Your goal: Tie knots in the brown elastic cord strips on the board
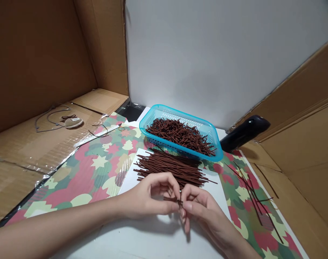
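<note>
Two hands meet in front of the blue basket (213, 136), thumb and fingertips of the left hand (142, 198) and right hand (207, 209) pinching a brown cord (168, 198). Both touch it, neither nearer; its visible length runs crosswise, one end pointing left, fingers hiding the rest. Nearer the basket lies a sheaf of straight strands (166, 166); short pieces (177, 133) heap inside it, loose strands (256, 200) scattered front-right of it.

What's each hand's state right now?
Left hand: closed, pinching a thin brown cord.
Right hand: closed, pinching the same cord close beside the left.
</note>
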`<state>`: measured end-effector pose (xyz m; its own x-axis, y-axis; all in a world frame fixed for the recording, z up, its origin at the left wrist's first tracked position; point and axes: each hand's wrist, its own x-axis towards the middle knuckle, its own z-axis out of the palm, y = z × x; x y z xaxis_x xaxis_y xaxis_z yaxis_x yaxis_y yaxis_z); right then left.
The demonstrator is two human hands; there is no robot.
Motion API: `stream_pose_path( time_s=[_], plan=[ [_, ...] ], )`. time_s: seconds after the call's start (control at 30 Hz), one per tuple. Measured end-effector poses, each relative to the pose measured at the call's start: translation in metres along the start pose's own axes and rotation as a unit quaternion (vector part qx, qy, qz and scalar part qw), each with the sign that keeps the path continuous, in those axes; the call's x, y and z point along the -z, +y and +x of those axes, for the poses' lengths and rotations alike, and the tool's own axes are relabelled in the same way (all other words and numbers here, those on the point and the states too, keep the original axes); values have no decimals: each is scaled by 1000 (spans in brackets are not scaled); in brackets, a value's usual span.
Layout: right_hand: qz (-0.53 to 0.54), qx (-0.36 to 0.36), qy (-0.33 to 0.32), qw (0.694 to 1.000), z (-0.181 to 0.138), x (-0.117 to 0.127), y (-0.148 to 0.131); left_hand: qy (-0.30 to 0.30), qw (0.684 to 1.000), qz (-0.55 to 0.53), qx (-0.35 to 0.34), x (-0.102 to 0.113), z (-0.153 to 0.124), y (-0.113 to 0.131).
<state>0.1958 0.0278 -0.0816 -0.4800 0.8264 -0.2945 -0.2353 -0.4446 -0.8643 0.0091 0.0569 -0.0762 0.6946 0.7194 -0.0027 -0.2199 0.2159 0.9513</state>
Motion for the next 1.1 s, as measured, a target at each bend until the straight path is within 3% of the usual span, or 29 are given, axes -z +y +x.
stream_pose_path(
  time_s=[0.13,0.27,0.33,0.4,0.5,0.6,0.7,0.8,1.1],
  plan=[
    [-135,147,108,974,-2,3,-4,36,995,-94,6,4,4,1],
    [-347,320,141,870,-4,4,-8,77,994,-78,23,4,5,2],
    [-397,348,144,837,-5,4,-11,84,996,-36,22,2,5,3],
    [-419,347,147,826,-6,2,-13,89,996,-14,16,2,4,4],
    [-396,327,156,844,-7,0,-14,107,994,-6,13,1,5,3],
    [-262,234,170,921,-6,0,-13,118,993,-6,20,1,5,3],
    [-102,107,102,984,-3,1,-14,106,994,-8,27,0,5,4],
    [-56,59,84,993,-1,-1,-15,87,996,-8,19,-1,5,3],
    [-65,57,139,986,2,-1,-13,103,990,97,9,-1,3,3]
  ],
)
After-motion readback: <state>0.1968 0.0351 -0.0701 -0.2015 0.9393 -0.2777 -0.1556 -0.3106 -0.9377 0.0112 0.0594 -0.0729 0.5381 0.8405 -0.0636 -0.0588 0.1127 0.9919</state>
